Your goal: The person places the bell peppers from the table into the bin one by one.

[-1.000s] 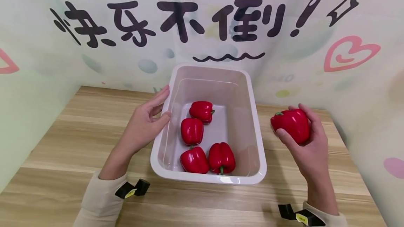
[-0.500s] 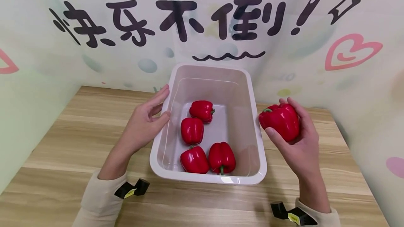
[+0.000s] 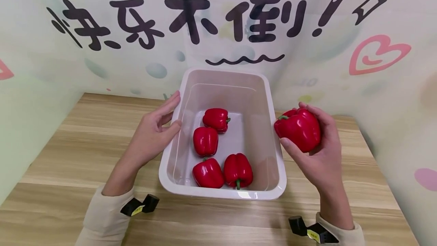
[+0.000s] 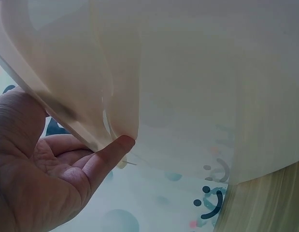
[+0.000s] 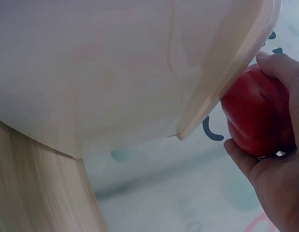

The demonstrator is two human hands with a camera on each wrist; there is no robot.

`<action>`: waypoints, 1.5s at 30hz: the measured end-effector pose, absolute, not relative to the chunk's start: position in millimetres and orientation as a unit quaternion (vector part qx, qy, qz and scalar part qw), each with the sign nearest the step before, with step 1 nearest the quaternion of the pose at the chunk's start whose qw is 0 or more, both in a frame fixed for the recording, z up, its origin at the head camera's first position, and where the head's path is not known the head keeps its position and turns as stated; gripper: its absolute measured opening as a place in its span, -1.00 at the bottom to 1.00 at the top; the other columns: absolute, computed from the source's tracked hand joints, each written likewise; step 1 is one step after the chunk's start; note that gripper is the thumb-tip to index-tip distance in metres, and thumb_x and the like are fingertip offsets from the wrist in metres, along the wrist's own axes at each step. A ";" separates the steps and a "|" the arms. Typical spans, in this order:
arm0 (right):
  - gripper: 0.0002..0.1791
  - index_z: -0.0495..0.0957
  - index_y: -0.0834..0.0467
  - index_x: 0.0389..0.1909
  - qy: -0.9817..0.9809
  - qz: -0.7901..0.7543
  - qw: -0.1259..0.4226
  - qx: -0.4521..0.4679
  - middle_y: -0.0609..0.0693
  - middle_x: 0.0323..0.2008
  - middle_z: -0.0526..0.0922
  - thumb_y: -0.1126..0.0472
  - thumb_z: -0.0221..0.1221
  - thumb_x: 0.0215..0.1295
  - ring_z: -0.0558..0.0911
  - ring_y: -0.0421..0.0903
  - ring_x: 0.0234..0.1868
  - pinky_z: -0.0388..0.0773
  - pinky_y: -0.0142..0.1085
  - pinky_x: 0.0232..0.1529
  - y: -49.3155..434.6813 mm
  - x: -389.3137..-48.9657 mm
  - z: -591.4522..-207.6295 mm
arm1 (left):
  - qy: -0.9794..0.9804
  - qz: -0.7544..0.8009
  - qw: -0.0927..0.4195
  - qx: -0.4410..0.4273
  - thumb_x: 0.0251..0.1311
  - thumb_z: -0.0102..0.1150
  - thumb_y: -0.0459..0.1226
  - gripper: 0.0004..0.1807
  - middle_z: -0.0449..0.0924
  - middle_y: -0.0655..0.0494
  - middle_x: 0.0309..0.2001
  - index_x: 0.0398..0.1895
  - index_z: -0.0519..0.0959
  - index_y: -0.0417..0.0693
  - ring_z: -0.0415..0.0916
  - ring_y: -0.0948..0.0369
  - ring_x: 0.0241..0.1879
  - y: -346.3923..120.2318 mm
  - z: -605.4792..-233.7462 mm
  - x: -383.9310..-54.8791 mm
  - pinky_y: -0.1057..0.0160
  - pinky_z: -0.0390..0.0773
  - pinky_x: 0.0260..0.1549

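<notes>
My left hand [image 3: 151,132] holds the left rim of a pale plastic bin [image 3: 222,193] on the table; in the left wrist view its fingertips [image 4: 124,142] meet the rim from below. To the right of the bin, my right hand [image 3: 322,151] grips a red bell pepper [image 3: 300,129] with a green stem. That pepper is held up right beside the bin's right rim; whether they touch, I cannot tell. Several more red bell peppers lie inside the bin, including one at the back [image 3: 216,120], another left of middle [image 3: 205,141], and one at front right [image 3: 238,171].
The bin stands on a wood-grain table [image 3: 211,223], close to a printed cloth backdrop [image 3: 136,67] with large dark characters. Each sleeve carries a black wrist device, one on the left [image 3: 140,205] and one on the right [image 3: 312,231].
My right hand has moved left with its bell pepper, up to the bin's right rim. The left hand keeps its place on the bin, and the peppers inside have not moved.
</notes>
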State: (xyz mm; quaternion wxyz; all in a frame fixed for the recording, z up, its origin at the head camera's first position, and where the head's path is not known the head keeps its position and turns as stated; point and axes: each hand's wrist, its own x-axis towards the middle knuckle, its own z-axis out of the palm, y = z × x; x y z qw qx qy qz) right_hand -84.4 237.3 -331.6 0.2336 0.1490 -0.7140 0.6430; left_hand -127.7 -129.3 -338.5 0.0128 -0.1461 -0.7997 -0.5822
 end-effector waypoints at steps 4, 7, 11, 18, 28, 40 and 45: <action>-0.04 0.37 0.31 0.46 -0.719 0.636 0.232 0.154 0.18 0.43 0.48 0.72 0.34 -0.09 0.45 0.08 0.42 0.71 -0.50 0.09 233.7 -84.0 -329.8 | -0.796 -0.586 0.009 -0.147 0.43 0.10 -0.42 -0.33 0.19 0.08 0.68 0.60 0.29 -0.18 0.41 -0.15 0.52 -129.8 -337.8 -127.9 0.01 0.69 0.01; -0.01 0.37 0.28 0.48 -0.740 0.616 0.226 0.150 0.17 0.44 0.47 0.70 0.36 -0.09 0.47 0.07 0.41 0.70 -0.51 0.08 231.1 -85.3 -327.8 | -0.794 -0.590 0.004 -0.147 0.44 0.10 -0.42 -0.33 0.18 0.07 0.68 0.61 0.28 -0.20 0.41 -0.15 0.52 -129.5 -338.1 -128.2 0.00 0.69 0.01; 0.01 0.37 0.24 0.51 -0.757 0.597 0.218 0.151 0.18 0.45 0.47 0.69 0.37 -0.09 0.47 0.07 0.41 0.70 -0.52 0.08 227.8 -88.1 -325.7 | -0.794 -0.591 0.003 -0.147 0.44 0.09 -0.42 -0.33 0.18 0.06 0.68 0.61 0.27 -0.20 0.41 -0.16 0.52 -129.3 -338.3 -128.1 0.00 0.69 0.00; -0.06 0.33 0.24 0.54 -0.750 0.596 0.220 0.183 0.10 0.45 0.47 0.64 0.28 0.04 0.49 0.02 0.41 0.69 -0.52 0.10 227.6 -90.0 -327.3 | -0.795 -0.588 0.008 -0.149 0.43 0.10 -0.42 -0.33 0.19 0.06 0.68 0.60 0.28 -0.20 0.42 -0.16 0.52 -129.8 -338.2 -128.2 0.00 0.69 0.01; -0.06 0.29 0.28 0.52 -0.735 0.612 0.213 0.202 0.15 0.45 0.45 0.65 0.27 0.02 0.49 0.03 0.39 0.70 -0.50 0.10 226.3 -89.7 -327.3 | -0.798 -0.584 0.007 -0.148 0.42 0.11 -0.44 -0.31 0.18 0.06 0.68 0.61 0.28 -0.18 0.43 -0.17 0.51 -129.3 -337.7 -128.5 -0.02 0.70 -0.01; -0.03 0.34 0.28 0.51 -0.751 0.593 0.219 0.192 0.14 0.39 0.50 0.69 0.32 -0.03 0.54 0.05 0.34 0.71 -0.50 0.08 225.8 -88.0 -325.3 | -0.800 -0.583 0.005 -0.145 0.43 0.11 -0.43 -0.31 0.18 0.09 0.68 0.62 0.28 -0.16 0.42 -0.15 0.51 -129.0 -339.1 -128.8 -0.02 0.70 -0.01; -0.02 0.38 0.23 0.51 -0.763 0.586 0.209 0.178 0.16 0.39 0.51 0.69 0.35 -0.05 0.55 0.05 0.32 0.72 -0.50 0.06 225.2 -86.4 -324.2 | -0.799 -0.583 0.007 -0.146 0.43 0.11 -0.43 -0.31 0.18 0.08 0.68 0.62 0.28 -0.16 0.42 -0.16 0.51 -129.0 -339.3 -128.3 -0.02 0.71 -0.02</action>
